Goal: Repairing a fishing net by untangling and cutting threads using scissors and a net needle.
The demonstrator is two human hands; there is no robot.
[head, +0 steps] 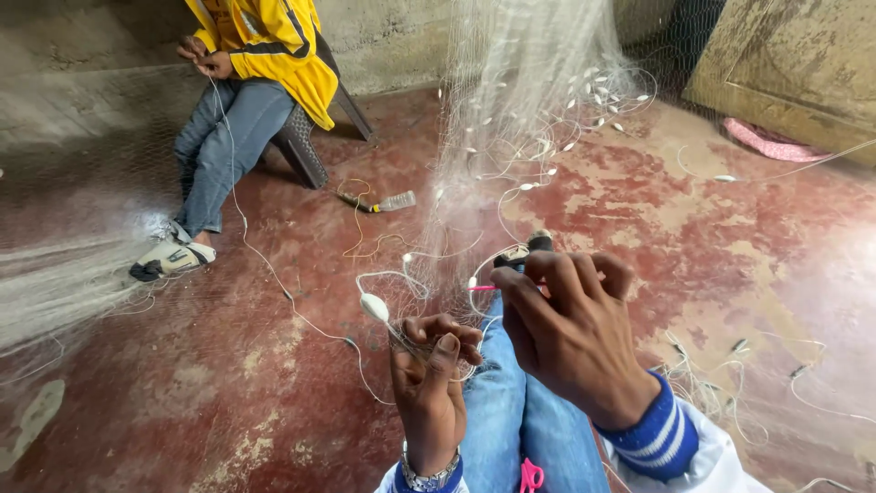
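Nylon netting (511, 137), pale and fine, hangs in front of me and spills down onto the red floor (730, 274), where it reaches my knees. My left hand (433, 365) is closed in a loose fist, thumb pressed over the fingers, pinching a strand of the net's white cord (401, 274) just below a small white oval float (374, 307). My right hand (570, 319) is curled shut too, fingers bent inward around a thin pink netting needle (484, 288) whose tip pokes out to the left, toward the mesh between my two hands. Both hands sit close together above my blue jeans (511, 411), the right a little higher than the left. More white floats (593, 100) dot the hanging net toward the far wall. A clear plastic bottle (391, 202) lies on the floor near the middle, beside a tangle of yellowish cord (358, 192). At the far left corner of the floor another person in a yellow jacket (269, 41) sits on a dark chair (306, 146), hands together on a line, with more net heaped along the left edge
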